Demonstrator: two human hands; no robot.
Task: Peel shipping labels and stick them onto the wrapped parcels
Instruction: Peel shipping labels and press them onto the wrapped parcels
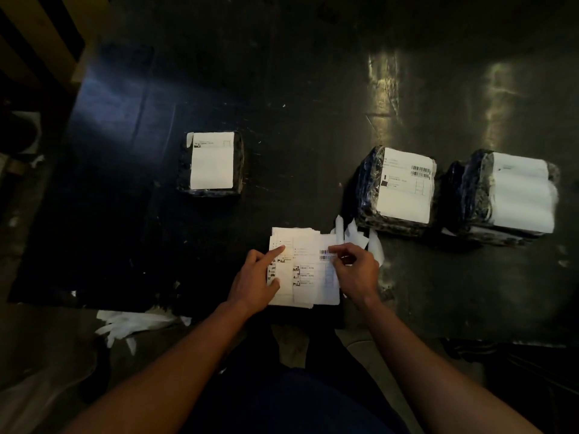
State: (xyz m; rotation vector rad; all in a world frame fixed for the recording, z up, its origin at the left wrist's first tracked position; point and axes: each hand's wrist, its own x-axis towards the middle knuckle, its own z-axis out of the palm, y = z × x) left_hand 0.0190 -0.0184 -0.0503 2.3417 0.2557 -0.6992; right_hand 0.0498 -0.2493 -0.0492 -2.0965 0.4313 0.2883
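A stack of white shipping labels lies on the dark table near its front edge. My left hand presses flat on the stack's left side, index finger stretched out. My right hand pinches the right edge of the top label by its barcode. Three parcels wrapped in dark plastic stand beyond, each with a white label on top: one at the centre left, one at the right, one at the far right.
Strips of peeled white backing paper lie just behind the label stack, and more scraps lie on the floor at the lower left. The dark table reaches far back. A wooden frame stands at the upper left.
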